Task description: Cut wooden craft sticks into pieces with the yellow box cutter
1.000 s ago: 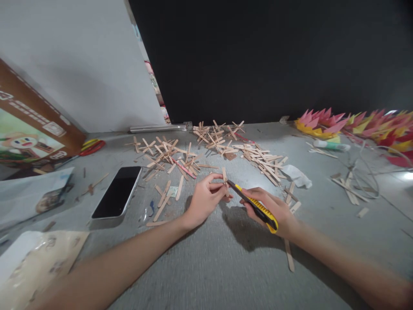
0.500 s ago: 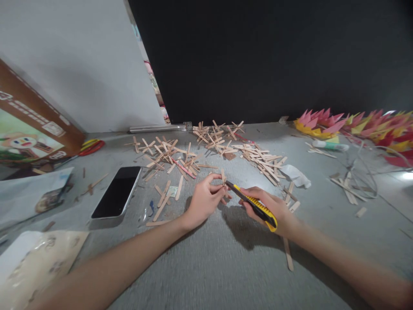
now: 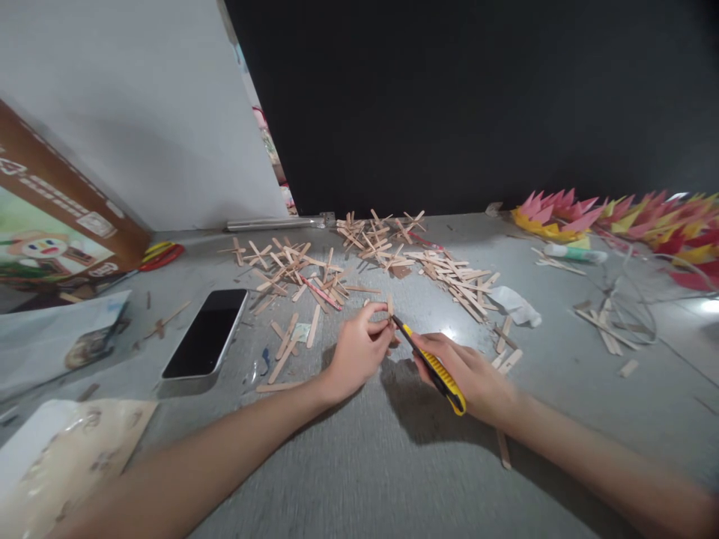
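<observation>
Left hand pinched a small wooden stick piece between its fingertips, while the right hand was closed around a yellow and black utility knife. The knife was just above the bench, near the middle of the view, its long axis running diagonally. Its narrow dark end pointed forward and to the left, meeting or nearly meeting the stick piece; its yellow rear end slanted back toward the person, to the right. The stick piece appeared roughly upright in the picture, its top showing above the left fingers and its lower part hidden by them. At the far left stood a brown printed box with a cartoon figure on its side; what it held could not be seen. A glossy beige packet lay at the lower left, its contents unclear. Both forearms reached in from the lower corners, the hands meeting near the centre. The left thumb and index finger formed a loop, and the right hand held the knife from its outer side, knuckles up. Beyond the hands, two heaps of crossed wooden sticks and a pile of loose sticks spread across the bench. A black-screened phone lay to the left, and a crumpled white tissue to the right. Farther right were pink and yellow folded paper shapes, with a glue stick in front of them.
</observation>
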The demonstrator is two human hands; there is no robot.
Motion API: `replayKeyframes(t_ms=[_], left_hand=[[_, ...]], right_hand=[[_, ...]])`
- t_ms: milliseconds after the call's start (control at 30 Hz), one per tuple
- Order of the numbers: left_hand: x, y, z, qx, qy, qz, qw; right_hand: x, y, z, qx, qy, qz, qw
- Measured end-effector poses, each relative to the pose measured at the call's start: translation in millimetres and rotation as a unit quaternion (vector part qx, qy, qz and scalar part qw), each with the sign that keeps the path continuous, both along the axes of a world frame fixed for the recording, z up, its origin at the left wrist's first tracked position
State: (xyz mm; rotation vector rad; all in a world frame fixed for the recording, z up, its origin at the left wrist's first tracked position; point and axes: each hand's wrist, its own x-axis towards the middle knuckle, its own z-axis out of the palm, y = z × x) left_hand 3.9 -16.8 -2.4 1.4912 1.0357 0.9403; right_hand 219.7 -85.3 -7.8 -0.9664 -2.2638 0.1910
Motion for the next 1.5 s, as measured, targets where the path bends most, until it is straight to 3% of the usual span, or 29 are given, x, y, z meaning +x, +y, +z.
replayKeyframes(t_ms=[200,400,600,700,867,1067,1233,1500], left_hand=[[-1,4,-1.1,-0.026,-0.045,-0.031,0.998],[-1,10,-7.6,-0.053,-0.102,-0.039,0.993],[-1,9,-9.5,-0.057,-0.106,-0.052,0.991],[-1,8,-6.4,-0.058,-0.1,-0.05,0.992],[0,7,-3.1,-0.056,-0.097,-0.043,0.993],[0,7,-4.3,-0.054,-0.104,-0.044,0.992],[1,8,-5.3,-0.058,-0.111,-0.035,0.992],[1,11,-8.8,-0.102,-0.129,-0.004,0.986]], right_hand=[[1,0,-4.5,-0.036,0.02,0.001,0.999],[-1,3,3.8,-0.027,0.032,-0.008,0.999],[-11,-4,-3.4,-0.037,0.113,-0.083,0.989],[-15,-7,-4.8,-0.093,0.19,-0.118,0.97],[-16,-6,0.5,-0.225,0.342,-0.098,0.907],[-16,-3,4.7,-0.27,0.404,-0.084,0.87],[-19,-3,6.3,-0.257,0.402,-0.082,0.875],[-15,-3,-6.5,-0.193,0.315,-0.087,0.925]])
